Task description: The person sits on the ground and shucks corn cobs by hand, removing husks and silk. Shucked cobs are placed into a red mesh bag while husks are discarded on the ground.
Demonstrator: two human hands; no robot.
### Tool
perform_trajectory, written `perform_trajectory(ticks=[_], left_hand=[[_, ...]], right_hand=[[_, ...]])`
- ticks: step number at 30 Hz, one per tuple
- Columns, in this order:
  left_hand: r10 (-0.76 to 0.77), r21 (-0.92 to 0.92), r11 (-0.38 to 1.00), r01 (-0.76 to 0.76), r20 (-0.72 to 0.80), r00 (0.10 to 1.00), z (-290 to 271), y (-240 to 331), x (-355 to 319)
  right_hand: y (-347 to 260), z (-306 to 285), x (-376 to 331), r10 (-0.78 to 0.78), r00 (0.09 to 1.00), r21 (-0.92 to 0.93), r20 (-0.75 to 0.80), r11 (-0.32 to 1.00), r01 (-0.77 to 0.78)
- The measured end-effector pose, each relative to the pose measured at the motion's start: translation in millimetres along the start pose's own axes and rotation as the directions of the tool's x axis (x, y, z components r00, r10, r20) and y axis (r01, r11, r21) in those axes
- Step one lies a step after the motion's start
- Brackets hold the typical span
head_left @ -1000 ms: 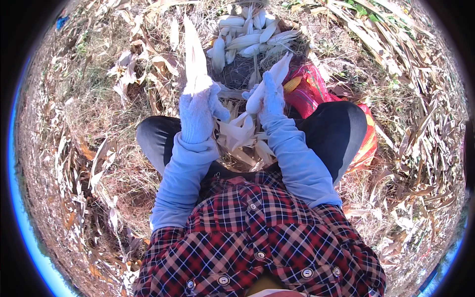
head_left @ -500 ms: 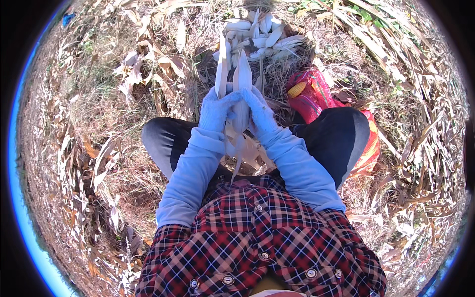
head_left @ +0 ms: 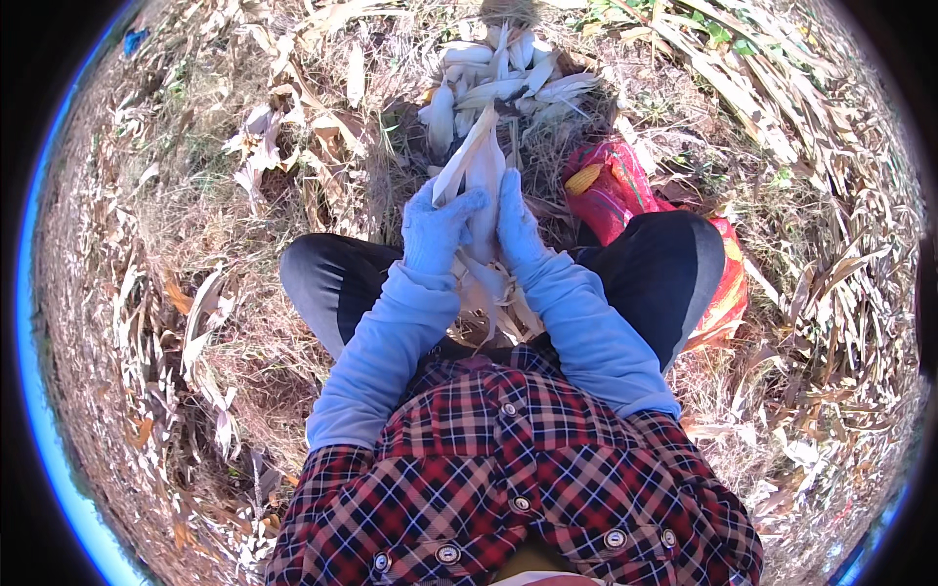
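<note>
Between my knees an ear of corn point(head_left: 486, 195), wrapped in pale dry husk, points away from me. My left hand point(head_left: 435, 230), in a light glove, is closed at the ear's left side, its thumb across the husk. From its grip a husk leaf point(head_left: 463, 162) slants up to the ear's tip. My right hand point(head_left: 520, 227), also gloved, is wrapped along the right side of the ear; its fingers underneath are hidden. Loose husk leaves point(head_left: 489, 293) hang in my lap below the hands. No kernels show on this ear.
Ahead lies a pile of husked-in corn ears point(head_left: 518, 73). By my right knee rests a red mesh bag point(head_left: 620, 190) with a yellow bare cob point(head_left: 583, 179) at its mouth. Dry stalks point(head_left: 738, 88) and leaves cover the ground around me.
The husk leaf that stood apart at the left has swung in against the ear's tip. My hands have moved slightly apart, and the ear sits a little lower.
</note>
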State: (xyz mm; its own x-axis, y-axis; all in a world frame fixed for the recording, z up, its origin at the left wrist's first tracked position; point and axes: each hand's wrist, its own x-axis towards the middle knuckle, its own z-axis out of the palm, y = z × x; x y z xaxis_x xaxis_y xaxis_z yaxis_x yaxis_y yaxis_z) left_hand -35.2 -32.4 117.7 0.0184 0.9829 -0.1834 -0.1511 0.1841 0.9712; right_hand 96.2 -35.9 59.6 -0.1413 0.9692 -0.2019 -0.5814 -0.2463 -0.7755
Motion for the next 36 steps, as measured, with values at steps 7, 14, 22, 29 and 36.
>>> perform_trajectory(ticks=[7, 14, 22, 29, 36], left_hand=[[0.009, -0.048, 0.999, -0.012, -0.059, 0.998, 3, -2, 2], [0.033, -0.010, 0.999, -0.034, -0.047, 0.998, 0, -2, -1], [0.125, 0.061, 0.990, -0.124, -0.019, 0.992, -1, -4, -7], [0.147, -0.033, 0.988, -0.151, -0.090, 0.985, -13, 3, -5], [0.141, -0.202, 0.963, -0.176, -0.180, 0.974, -14, 19, -11]], right_hand=[[-16, 20, -4, -0.189, 0.976, 0.163, 0.106, 0.972, 0.170], [-21, 22, -8, -0.200, 0.975, 0.082, 0.093, 0.978, 0.193], [-25, 11, -7, -0.260, 0.966, 0.031, -0.007, 0.965, 0.260], [-21, 2, -3, -0.141, 0.980, 0.300, -0.143, 0.937, 0.179], [6, -7, 9, -0.027, 0.928, 0.209, -0.372, 0.972, 0.112]])
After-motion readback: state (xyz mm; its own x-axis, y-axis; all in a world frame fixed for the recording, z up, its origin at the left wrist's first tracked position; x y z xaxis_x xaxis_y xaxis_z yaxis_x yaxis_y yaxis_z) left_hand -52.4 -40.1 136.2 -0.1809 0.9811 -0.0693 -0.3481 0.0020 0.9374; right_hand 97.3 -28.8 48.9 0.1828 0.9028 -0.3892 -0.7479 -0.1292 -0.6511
